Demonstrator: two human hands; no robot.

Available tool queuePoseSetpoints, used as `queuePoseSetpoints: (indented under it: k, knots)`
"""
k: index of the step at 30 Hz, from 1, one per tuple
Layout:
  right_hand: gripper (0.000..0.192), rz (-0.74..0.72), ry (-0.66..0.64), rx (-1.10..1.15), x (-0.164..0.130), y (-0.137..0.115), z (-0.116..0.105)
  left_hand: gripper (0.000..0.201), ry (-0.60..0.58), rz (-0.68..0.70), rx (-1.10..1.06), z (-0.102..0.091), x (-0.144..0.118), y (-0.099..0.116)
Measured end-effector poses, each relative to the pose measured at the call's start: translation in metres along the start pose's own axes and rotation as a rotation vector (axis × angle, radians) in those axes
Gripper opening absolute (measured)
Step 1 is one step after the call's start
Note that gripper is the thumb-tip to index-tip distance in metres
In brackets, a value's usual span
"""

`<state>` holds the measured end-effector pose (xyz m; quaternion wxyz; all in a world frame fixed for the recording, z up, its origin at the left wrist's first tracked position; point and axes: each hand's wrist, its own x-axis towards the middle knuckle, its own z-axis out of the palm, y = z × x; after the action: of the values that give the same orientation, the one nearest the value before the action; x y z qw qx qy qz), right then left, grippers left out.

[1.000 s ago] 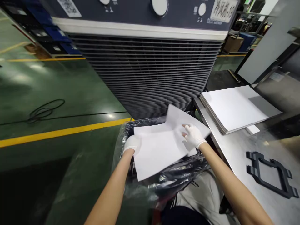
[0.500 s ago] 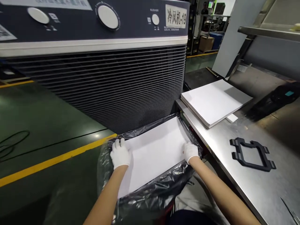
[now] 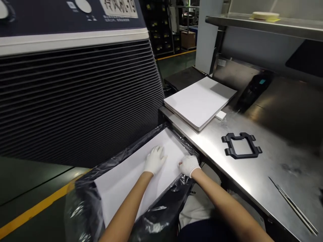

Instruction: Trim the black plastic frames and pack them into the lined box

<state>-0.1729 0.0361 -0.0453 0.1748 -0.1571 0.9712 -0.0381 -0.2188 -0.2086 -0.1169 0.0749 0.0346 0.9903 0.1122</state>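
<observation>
White gloves (image 3: 155, 159) rest on white paper (image 3: 126, 178) in a glossy black bag (image 3: 83, 205); black frame (image 3: 241, 145) on a silver table (image 3: 252, 174).

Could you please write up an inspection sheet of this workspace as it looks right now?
Surface: steel table, smudged.
Job's things: white sheets lying flat in a bin lined with a black bag.
Clutter: paper stack, black plastic frame, thin metal rods, black handheld device.
Grippers: left hand flat on the sheets; right hand at their near edge; both gloved.
Cables: nothing seen.
Surroundings: large louvred air cooler, green floor with a yellow line, shelf.
</observation>
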Motion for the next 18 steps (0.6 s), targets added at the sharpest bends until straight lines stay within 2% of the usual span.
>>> queuePoseSetpoints:
  k: [2,4,6,9,11,13,16,18]
  knots:
    - [0.051,-0.009,-0.002,-0.006,0.003,-0.001,0.0,0.059,-0.011,0.068,-0.001,-0.003,0.042,0.024]
    - [0.055,-0.005,-0.028,-0.008,0.011,-0.002,-0.001,0.057,-0.013,0.09,0.012,-0.011,0.074,0.039]
    - [0.055,0.002,-0.075,0.008,0.023,-0.002,-0.003,0.058,-0.005,0.073,0.043,-0.023,0.096,0.045]
    - [0.052,-0.008,-0.134,0.067,0.043,0.002,-0.004,0.067,0.014,0.02,0.109,-0.036,0.112,0.043]
    - [0.05,-0.029,-0.154,0.117,0.052,0.006,-0.003,0.07,0.028,-0.01,0.165,-0.037,0.108,0.043]
    - [0.045,-0.05,-0.167,0.16,0.058,0.008,0.0,0.074,0.022,-0.018,0.215,-0.03,0.091,0.045]
    - [0.038,-0.08,-0.174,0.206,0.063,0.009,0.007,0.074,-0.044,0.037,0.264,-0.007,0.04,0.045]
    - [0.037,-0.094,-0.173,0.227,0.066,0.01,0.011,0.077,-0.111,0.094,0.278,0.012,0.0,0.036]
